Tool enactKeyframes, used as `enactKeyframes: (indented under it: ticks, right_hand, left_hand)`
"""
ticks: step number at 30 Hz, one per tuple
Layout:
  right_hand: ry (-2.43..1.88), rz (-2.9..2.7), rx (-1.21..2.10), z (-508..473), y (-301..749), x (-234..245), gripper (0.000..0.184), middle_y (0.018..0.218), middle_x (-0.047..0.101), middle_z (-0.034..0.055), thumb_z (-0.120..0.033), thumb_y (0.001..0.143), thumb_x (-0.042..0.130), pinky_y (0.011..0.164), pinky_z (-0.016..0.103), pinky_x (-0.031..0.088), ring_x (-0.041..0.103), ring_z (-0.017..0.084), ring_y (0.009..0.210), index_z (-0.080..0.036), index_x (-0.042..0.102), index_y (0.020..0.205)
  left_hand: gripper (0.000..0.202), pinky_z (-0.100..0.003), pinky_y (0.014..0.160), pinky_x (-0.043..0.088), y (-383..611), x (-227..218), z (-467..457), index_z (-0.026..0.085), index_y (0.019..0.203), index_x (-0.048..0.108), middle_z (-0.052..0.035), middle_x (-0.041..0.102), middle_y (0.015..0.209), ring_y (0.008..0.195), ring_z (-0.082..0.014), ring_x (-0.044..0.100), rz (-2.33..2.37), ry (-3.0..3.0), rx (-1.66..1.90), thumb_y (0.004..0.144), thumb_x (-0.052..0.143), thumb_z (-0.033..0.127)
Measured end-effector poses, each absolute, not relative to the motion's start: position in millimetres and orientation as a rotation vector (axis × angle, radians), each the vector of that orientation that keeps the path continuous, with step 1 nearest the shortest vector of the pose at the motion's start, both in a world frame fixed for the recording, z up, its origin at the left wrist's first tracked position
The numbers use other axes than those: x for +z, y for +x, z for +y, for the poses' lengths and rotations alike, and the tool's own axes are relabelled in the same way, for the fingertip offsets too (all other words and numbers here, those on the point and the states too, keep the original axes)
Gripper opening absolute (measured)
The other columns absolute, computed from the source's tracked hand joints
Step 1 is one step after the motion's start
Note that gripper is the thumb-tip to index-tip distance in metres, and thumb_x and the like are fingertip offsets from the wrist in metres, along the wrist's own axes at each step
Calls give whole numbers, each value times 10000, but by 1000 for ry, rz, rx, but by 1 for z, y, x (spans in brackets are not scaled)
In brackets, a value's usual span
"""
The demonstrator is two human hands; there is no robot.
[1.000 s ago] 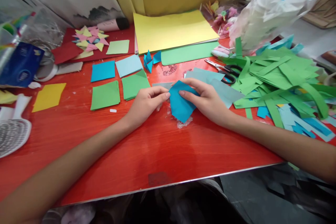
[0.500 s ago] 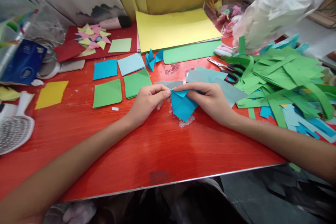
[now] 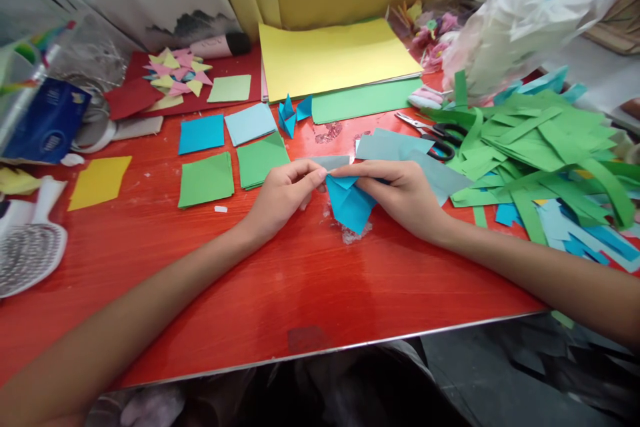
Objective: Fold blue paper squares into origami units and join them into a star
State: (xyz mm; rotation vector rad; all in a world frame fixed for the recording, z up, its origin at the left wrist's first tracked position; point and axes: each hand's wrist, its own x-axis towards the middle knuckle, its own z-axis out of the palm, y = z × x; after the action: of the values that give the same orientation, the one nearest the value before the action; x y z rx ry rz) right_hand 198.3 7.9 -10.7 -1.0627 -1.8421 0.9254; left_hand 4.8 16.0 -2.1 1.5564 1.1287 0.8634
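A blue square of paper (image 3: 350,203) rests partly on the red table (image 3: 280,280), its upper corner folded down. My left hand (image 3: 283,195) pinches the paper's top left edge with thumb and fingertips. My right hand (image 3: 403,190) pinches the top right edge and covers part of the sheet. The two hands almost meet above the fold. A small patch of dried glue (image 3: 356,233) lies just under the paper's lower point.
Green paper squares (image 3: 206,179) and blue paper squares (image 3: 201,133) lie left of my hands. Black-handled scissors (image 3: 433,133) and a heap of green strips (image 3: 545,147) are to the right. Yellow sheets (image 3: 335,57) lie at the back, folded blue pieces (image 3: 290,113) nearby, a hairbrush (image 3: 27,247) far left.
The blue paper lay flat a second ago; its top corner is now folded down and both hands have closed in to pinch the upper edge.
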Motion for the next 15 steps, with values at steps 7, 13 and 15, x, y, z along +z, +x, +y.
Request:
enactKeyframes:
  ticks: [7, 13, 15]
  right_hand:
    - [-1086, -1875, 914, 6, 198, -10, 301, 959, 734, -13, -152, 855, 474, 729, 283, 514, 668, 166, 828, -226, 741, 972]
    - [-1107, -1852, 922, 6, 198, -10, 286, 919, 730, -8, -152, 855, 466, 642, 255, 480, 642, 143, 745, -205, 732, 944]
    - [-1098, -1845, 935, 6, 198, -10, 280, 917, 728, -6, -148, 855, 465, 646, 254, 479, 639, 142, 749, -200, 730, 929]
  left_hand:
    - [184, -240, 439, 255, 7, -2, 16, 179, 729, 593, 54, 408, 470, 425, -69, 334, 1163, 1541, 874, 840, 561, 321]
    - [208, -246, 449, 276, 7, -2, 16, 179, 699, 582, 52, 422, 458, 416, -69, 344, 1156, 1525, 891, 839, 559, 332]
    - [246, -246, 451, 280, 7, -3, 16, 177, 675, 572, 50, 416, 448, 415, -70, 355, 1155, 1524, 899, 851, 544, 347]
